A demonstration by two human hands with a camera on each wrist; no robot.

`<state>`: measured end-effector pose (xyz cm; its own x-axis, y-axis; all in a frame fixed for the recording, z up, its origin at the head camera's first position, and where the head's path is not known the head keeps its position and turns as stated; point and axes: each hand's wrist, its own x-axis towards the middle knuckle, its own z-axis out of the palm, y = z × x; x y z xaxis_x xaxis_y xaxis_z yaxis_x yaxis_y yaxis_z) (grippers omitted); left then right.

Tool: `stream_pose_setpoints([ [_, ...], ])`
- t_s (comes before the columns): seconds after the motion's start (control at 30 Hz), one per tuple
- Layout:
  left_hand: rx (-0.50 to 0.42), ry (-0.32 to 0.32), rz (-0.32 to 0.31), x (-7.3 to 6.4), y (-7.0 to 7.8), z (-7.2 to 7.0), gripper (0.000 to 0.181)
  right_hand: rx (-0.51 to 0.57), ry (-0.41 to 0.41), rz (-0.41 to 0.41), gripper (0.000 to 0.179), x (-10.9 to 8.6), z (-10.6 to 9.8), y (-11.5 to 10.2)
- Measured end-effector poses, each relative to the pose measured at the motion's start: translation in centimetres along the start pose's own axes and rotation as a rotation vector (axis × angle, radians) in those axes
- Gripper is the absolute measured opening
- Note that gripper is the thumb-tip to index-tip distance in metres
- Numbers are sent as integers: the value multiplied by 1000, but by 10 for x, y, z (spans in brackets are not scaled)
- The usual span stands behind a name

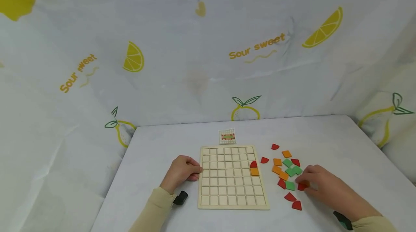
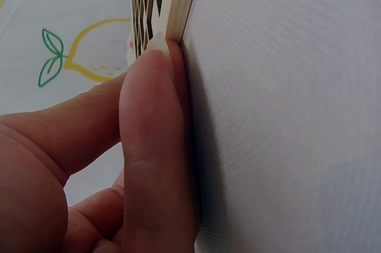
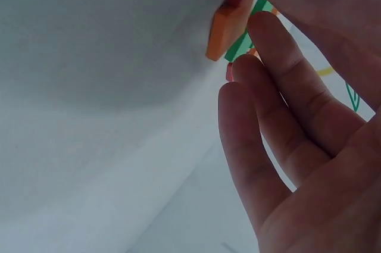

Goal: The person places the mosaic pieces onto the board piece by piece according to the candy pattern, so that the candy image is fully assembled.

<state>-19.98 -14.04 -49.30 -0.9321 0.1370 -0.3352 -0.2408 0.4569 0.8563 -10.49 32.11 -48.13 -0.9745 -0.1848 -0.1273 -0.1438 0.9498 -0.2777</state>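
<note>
A square wooden grid board (image 1: pixel 227 207) lies on the table, with a red quarter-circle piece (image 1: pixel 253 164) and an orange square tile (image 1: pixel 254 171) in its right column. My left hand (image 1: pixel 183 170) pinches the board's left edge; the left wrist view shows the thumb (image 2: pixel 152 116) right at that edge. Over the loose pieces on the right is my right hand (image 1: pixel 325 185), its thumb and index finger apart around a red piece (image 1: pixel 301 187). Beside that piece, an orange tile (image 3: pixel 223 33) shows in the right wrist view. The other right fingers (image 3: pixel 238 128) are loosely bent.
Loose green tiles (image 1: pixel 290 185), orange tiles (image 1: pixel 286 154) and red pieces (image 1: pixel 297 205) are scattered right of the board. A small card with a grid pattern (image 1: pixel 227 131) lies behind the board. A white cloth with lemon prints (image 1: pixel 188 80) hangs at the back.
</note>
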Motion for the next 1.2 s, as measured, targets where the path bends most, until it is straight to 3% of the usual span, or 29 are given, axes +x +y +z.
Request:
stream_pose_setpoints([
  [0.57, 5, 6, 6, 0, 0, 0, 19, -23, 5, -5, 23, 5, -10, -12],
  [0.87, 3, 5, 10, 3, -3, 0, 19, 42, 74, -64, 20, 24, -13, -51],
  [1.2, 9, 5, 8, 3, -4, -1, 18, 103, 85, -147, 15, 45, 2, -89],
])
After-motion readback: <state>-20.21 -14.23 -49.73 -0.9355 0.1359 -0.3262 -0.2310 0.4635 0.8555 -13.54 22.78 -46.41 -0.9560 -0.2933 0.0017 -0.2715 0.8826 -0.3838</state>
